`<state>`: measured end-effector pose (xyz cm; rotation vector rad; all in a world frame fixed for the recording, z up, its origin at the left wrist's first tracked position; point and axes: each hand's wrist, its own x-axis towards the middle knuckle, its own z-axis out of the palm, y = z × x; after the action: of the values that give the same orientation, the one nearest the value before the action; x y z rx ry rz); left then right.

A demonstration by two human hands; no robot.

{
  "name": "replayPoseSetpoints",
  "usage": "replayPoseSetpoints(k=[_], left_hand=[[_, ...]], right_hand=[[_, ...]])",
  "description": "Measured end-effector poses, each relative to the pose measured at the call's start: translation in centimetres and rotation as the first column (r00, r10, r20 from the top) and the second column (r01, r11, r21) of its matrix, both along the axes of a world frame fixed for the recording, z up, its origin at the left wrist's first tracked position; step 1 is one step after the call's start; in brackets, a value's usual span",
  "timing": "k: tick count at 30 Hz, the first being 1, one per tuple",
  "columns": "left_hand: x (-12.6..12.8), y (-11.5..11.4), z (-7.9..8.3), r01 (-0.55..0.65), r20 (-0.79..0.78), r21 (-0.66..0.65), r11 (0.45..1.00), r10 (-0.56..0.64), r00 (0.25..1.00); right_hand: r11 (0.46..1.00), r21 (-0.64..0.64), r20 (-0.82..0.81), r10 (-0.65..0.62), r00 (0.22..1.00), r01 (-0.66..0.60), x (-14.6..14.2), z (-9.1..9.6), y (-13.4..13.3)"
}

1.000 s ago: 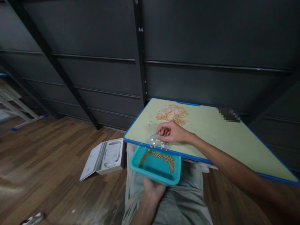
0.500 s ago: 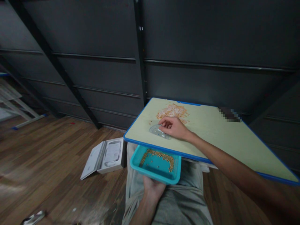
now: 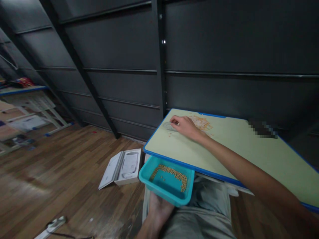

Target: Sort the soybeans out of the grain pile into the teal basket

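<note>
My left hand (image 3: 159, 206) supports a turquoise plastic tray (image 3: 163, 192) from below, just under the table's front edge. Soybeans (image 3: 174, 173) line the far and right sides of the tray's floor. Over the far left of the tabletop, my right hand (image 3: 183, 126) is closed, its fingertips gripping a clear plastic protractor (image 3: 169, 126). Part of the protractor is hidden behind the fingers. Right beside that hand lies a spread pile of white rice grains mixed with yellow beans (image 3: 201, 123). A few loose beans rest on the table near the protractor.
The pale table (image 3: 239, 146) has a blue edge and stands against a dark panelled wall (image 3: 124, 86). A blurred-out dark item (image 3: 263, 128) sits at its far right. An open white box (image 3: 128, 164) is on the wooden floor to the left. Another desk (image 3: 30, 94) stands farther left.
My right hand has carried the protractor away from the table's front, up beside the pile's left side. Beans in the tray have shifted slightly. The camera view has turned left.
</note>
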<state>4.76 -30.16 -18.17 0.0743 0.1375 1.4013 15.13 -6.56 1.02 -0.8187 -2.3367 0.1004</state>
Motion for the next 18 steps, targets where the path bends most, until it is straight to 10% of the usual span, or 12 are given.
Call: replayPoseSetpoints(k=[6, 18], left_hand=[[-1.2, 0.2, -0.2, 0.032, -0.032, 0.061, 0.998, -0.03, 0.999], [-0.5, 0.1, 2.5, -0.048, -0.087, -0.077, 0.996, 0.042, 0.995]], right_hand=[[1.0, 0.019, 0.131, 0.012, 0.991, -0.015, -2.7, -0.5, 0.3], [0.984, -0.084, 0.131, 0.169, 0.977, -0.159, 0.9, 0.6, -7.5]])
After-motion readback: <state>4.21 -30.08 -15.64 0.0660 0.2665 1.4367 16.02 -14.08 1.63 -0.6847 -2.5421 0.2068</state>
